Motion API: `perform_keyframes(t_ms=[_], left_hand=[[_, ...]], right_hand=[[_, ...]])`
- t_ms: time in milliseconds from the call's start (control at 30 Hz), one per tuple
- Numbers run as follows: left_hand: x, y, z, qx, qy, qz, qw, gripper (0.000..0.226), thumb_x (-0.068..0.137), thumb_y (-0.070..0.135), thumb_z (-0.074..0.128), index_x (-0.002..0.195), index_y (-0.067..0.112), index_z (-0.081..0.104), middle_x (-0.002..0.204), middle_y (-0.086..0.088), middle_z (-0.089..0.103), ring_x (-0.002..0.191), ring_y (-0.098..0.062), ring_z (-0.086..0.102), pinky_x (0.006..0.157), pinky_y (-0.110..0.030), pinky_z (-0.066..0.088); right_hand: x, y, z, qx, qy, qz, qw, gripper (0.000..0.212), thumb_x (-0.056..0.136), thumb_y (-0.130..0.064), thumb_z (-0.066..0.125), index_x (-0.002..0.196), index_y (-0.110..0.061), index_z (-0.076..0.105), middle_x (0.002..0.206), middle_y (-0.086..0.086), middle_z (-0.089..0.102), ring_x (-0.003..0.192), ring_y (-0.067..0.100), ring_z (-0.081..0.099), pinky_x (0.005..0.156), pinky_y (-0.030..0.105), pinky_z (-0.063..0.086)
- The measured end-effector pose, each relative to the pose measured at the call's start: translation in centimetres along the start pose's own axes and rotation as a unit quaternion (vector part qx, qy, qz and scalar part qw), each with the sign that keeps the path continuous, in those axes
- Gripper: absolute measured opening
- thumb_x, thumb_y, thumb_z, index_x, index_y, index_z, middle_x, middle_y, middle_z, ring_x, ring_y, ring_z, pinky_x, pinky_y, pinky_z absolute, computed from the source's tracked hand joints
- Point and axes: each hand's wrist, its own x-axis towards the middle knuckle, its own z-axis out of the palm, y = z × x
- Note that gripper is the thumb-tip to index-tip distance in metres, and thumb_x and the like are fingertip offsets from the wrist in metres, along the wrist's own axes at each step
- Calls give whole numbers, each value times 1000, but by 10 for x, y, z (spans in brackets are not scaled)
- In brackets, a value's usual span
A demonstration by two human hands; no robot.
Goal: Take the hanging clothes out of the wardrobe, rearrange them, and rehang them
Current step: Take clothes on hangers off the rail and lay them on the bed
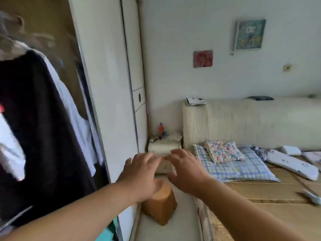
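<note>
The open wardrobe [104, 70] fills the left side. Inside hang a black garment [34, 122], a white shirt [74, 115] behind it, and a grey piece on a hanger [10, 47] at the top left. My left hand [140, 174] and my right hand [187, 171] are stretched forward side by side in mid-air, right of the wardrobe. Their fingers are spread and hold nothing. Neither hand touches the clothes.
A brown stool [161, 206] stands on the floor under my hands. Beyond it is a cream bedside cabinet [164, 146] with small items on top. The bed [260, 202] with a straw mat, a checked pillow [239, 167] and a padded headboard lies on the right.
</note>
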Motion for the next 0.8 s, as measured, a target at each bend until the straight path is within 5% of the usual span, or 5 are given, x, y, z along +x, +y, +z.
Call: perform_keyframes(t_ms=[467,800], left_hand=[[-27,-148,-78,35,71,-206,975,75,83,59,45,146,39,9,155,16,9,142,-11,5,116,-46,10],[-18,-180,-122,170,173,-376,894,77,77,63,43,143,48,5,153,19,7,140,-8,8,114,-39,17]], right_hand=[[169,-139,19,50,28,-224,973,58,83,-51,49,138,-43,33,146,-14,29,133,11,32,108,31,26],[270,-192,-3,129,66,-452,880,62,84,-52,47,142,-42,30,146,-17,29,134,9,31,109,32,28]])
